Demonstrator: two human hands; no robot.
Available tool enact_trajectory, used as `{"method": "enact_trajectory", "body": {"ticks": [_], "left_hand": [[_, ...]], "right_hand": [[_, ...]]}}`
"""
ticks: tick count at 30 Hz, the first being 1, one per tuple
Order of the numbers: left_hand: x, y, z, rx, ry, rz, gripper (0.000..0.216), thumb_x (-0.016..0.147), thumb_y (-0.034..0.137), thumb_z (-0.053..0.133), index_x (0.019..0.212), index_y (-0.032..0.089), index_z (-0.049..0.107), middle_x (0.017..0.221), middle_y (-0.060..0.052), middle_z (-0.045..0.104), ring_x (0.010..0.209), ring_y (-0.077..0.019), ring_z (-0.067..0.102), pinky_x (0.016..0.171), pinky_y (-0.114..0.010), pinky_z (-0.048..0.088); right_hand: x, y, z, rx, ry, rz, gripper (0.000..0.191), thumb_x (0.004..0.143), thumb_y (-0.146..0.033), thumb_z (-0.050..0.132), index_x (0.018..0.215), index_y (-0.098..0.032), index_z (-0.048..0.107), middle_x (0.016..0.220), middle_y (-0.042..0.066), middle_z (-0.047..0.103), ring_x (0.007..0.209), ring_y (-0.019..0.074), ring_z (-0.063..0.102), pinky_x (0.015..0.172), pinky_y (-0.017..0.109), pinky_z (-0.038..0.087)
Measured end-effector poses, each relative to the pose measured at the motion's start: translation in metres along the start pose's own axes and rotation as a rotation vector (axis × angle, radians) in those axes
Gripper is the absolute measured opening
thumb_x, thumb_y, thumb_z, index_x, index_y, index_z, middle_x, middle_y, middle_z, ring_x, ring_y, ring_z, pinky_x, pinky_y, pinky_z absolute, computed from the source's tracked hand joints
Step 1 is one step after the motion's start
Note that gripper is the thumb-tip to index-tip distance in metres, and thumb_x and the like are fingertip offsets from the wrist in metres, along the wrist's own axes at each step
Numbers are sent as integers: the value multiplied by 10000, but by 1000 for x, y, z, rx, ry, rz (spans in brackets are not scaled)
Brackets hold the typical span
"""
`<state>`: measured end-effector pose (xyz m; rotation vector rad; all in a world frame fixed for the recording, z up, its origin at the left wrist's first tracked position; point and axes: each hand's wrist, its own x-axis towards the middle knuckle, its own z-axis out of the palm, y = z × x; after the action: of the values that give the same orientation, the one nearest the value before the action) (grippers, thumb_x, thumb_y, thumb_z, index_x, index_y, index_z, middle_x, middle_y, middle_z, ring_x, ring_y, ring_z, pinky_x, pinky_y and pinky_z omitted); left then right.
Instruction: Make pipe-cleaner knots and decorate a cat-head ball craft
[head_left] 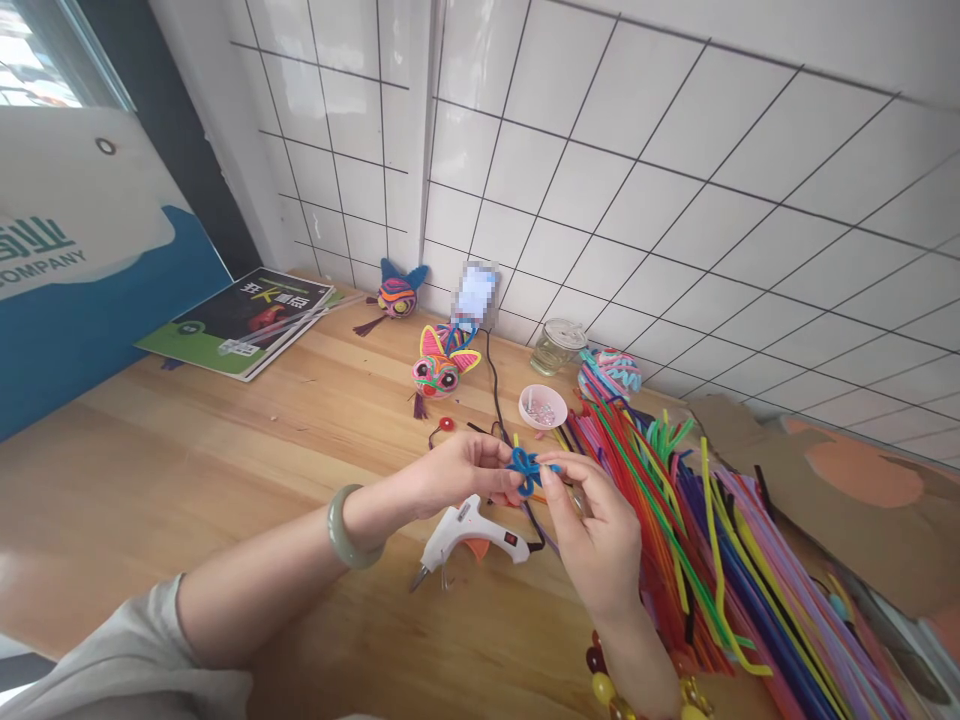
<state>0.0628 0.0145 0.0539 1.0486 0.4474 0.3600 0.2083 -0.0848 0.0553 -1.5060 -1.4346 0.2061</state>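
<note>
Between my two hands is a blue pipe cleaner (524, 470) bent into several small loops. The fingers and thumb of my left hand (480, 468) pinch its left side. On its right side, my right hand (592, 520) grips it between thumb and forefinger. Just below lies a white hot glue gun (474, 532) with its metal tip pointing down and left. Something red beneath my left fingers is partly hidden. A bundle of colourful pipe cleaners (705, 540) spreads out right of my right hand.
Behind my hands stand a colourful animal head (436, 375), another one with blue ears (397, 292), and a propped phone (475, 296). A pink bowl (543, 408), a lidded glass (558, 346) and a pastel bundle (609, 374) sit farther right. Books (247, 320) lie at left.
</note>
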Motion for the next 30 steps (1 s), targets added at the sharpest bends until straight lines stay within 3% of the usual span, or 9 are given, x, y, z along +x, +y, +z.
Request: {"method": "enact_trajectory", "body": {"ticks": [10, 16, 22, 30], "left_hand": [[-4, 7, 1, -19, 17, -8, 272, 683, 329, 761, 812, 119, 648, 685, -11, 676, 614, -79, 621, 624, -185, 469], [-7, 13, 7, -22, 126, -58, 227, 740, 329, 710, 709, 128, 611, 659, 5, 666, 576, -74, 607, 562, -170, 431], [-5, 12, 7, 13, 134, -37, 142, 767, 224, 680, 683, 129, 617, 593, 40, 625, 517, -42, 534, 556, -160, 406], [0, 1, 0, 6, 43, 9, 293, 685, 373, 751, 728, 106, 639, 649, 3, 635, 558, -68, 554, 594, -201, 428]], "right_hand": [[-1, -1, -2, -143, 58, -211, 96, 864, -129, 557, 915, -191, 611, 908, 43, 682, 869, 145, 646, 814, 268, 515], [0, -4, -1, -160, 46, -273, 128, 855, -91, 559, 938, -174, 608, 907, 52, 680, 875, 135, 644, 835, 249, 503], [0, -2, -1, -155, 35, -286, 109, 861, -102, 566, 934, -172, 605, 897, 50, 677, 863, 131, 641, 835, 244, 499], [0, 0, -1, -174, 14, -180, 60, 886, -161, 549, 908, -181, 602, 862, 40, 677, 811, 129, 640, 750, 224, 511]]}}
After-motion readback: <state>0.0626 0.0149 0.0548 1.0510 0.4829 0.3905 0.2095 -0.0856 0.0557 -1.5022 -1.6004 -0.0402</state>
